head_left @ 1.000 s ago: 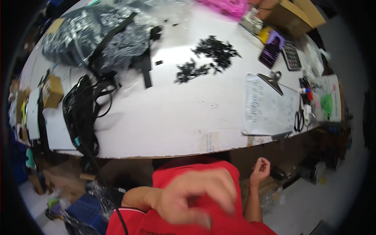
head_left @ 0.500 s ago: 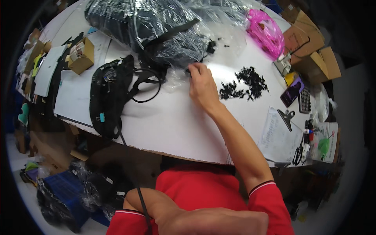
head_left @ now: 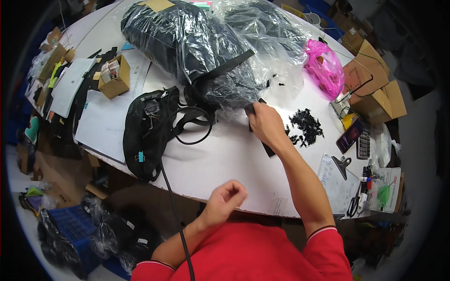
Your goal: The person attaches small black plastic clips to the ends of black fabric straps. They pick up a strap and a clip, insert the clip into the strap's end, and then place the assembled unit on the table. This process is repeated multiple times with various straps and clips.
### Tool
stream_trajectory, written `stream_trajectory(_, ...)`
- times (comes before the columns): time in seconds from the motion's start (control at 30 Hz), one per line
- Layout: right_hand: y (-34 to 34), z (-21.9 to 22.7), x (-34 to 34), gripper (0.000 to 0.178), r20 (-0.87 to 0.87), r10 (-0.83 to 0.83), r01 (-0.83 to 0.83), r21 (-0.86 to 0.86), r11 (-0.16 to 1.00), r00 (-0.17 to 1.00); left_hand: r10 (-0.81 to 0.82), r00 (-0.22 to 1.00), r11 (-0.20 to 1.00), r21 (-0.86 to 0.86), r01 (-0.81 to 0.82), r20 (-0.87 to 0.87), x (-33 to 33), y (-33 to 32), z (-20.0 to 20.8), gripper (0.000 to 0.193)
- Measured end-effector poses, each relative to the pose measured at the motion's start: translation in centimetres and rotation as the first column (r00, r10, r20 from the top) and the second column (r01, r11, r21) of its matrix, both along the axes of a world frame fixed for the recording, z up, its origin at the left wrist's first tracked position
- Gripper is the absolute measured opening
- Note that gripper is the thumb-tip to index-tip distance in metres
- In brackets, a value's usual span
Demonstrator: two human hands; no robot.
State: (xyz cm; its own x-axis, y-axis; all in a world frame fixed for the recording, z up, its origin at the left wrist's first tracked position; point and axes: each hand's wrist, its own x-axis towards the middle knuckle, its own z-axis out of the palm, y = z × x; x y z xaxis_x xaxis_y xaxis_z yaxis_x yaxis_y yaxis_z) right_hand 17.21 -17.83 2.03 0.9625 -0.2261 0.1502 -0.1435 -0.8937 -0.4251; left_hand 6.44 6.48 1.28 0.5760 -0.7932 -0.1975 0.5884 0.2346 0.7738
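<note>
My right hand [head_left: 268, 123] is closed round a flat black strap [head_left: 268, 149] beside the plastic-wrapped bundle; one end of the strap shows below the hand. My left hand [head_left: 226, 199] is over the table's near edge, its fingers curled in, with nothing seen in them. A large dark bundle in clear plastic [head_left: 164, 44] lies at the back, with another black strap [head_left: 227, 66] across it. Just right of my right hand is a pile of small black pieces [head_left: 307, 127]. A black mesh bag [head_left: 143, 136] with a teal binder clip lies at left.
A black cable [head_left: 173, 206] hangs down in front of me from the mesh bag's side. Behind stands a pink plastic bag [head_left: 324, 70]. To the right are a phone [head_left: 349, 136], a calculator [head_left: 363, 144], a clipboard [head_left: 335, 185] and scissors [head_left: 354, 206]. A small open carton [head_left: 115, 83] stands left.
My left hand has risen from near my body to the table's near edge. My right hand has shifted right and nearer, and a length of black strap now shows below it. The whole view has shifted.
</note>
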Motion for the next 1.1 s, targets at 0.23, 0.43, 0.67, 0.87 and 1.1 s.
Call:
stream_trajectory(0.23, 2.8, 4.2, -14.6, 0.017, -0.133, -0.015, 0.03, 0.113, 0.993, 0.991, 0.052, 0.826, 0.978, -0.139, -0.156, -0.562, 1.1, -5.0, -3.2, 0.045)
stream_trajectory(0.43, 3.3, 3.5, -23.9, 0.016, -0.169, -0.048, 0.065, 0.1, 0.993, 0.985, -0.056, 0.759, 0.961, -0.241, -0.135, -0.649, 2.4, -11.0, -3.4, 0.076)
stream_trajectory(0.67, 0.3, 1.8, -27.3, 0.024, -0.118, -0.136, 0.137, -0.002, 0.991, 0.984, 0.007, 0.832, 0.956, -0.24, -0.168, -0.555, 5.8, -15.0, -2.4, 0.053)
stream_trajectory(0.87, -2.7, -0.1, -28.3, 0.018, -0.129, -0.263, 0.244, -0.148, 0.958, 0.956, 0.434, 0.853, 0.885, 0.042, -0.464, 0.291, 7.9, -14.7, -1.8, 0.047)
stream_trajectory(1.1, -5.4, -0.3, -28.6, 0.023, -0.162, -0.364, 0.313, -0.271, 0.91, 0.917, 0.263, 0.96, 0.962, 0.042, -0.268, 0.095, 7.9, -8.1, -0.3, 0.037)
